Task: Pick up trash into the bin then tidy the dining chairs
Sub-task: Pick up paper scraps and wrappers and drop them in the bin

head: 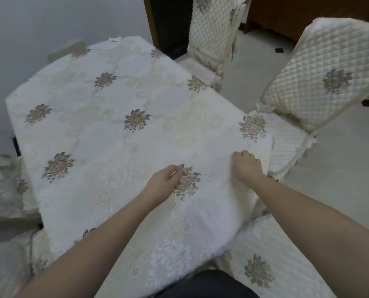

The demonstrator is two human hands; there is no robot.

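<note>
Two hands (164, 181) (247, 166) on tablecloth (114, 136) — two chairs (321, 82) (211, 31) right.

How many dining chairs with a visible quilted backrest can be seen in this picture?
2. One chair stands at the table's far right corner; the other chair stands at the right side, turned away at an angle. Blurred covered seats at the left and bottom edges may be more chairs.
</note>
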